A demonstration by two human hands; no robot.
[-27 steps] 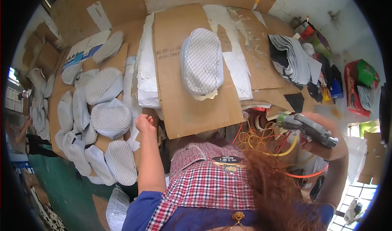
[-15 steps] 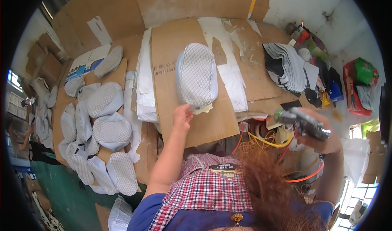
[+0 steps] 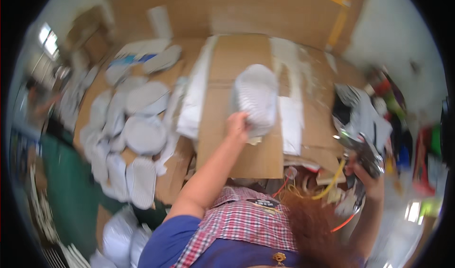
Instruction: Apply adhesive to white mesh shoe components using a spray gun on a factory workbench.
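Note:
A white quilted, oval padded piece (image 3: 258, 95) lies lengthwise on a brown cardboard sheet (image 3: 222, 156) in front of me. My left hand (image 3: 238, 127) is closed on its near left edge, thumb and fingers pinching the border. Off to the right, my right hand (image 3: 366, 177) is wrapped round a metal spray gun (image 3: 368, 155), held up and apart from the padded piece. Blur softens the fingers and the gun's details.
Several similar white padded pieces (image 3: 146, 135) are heaped on the left. On the right lie a stack of grey-white cut sheets (image 3: 362, 114) and a red and green bag (image 3: 426, 159). A yellow hose (image 3: 332, 185) hangs by the table's near edge. Plastic bags (image 3: 118, 235) stand lower left.
The whole view has shifted and blurred. My left hand has moved up along the padded piece's near left side. My right hand has lowered the spray gun relative to the table.

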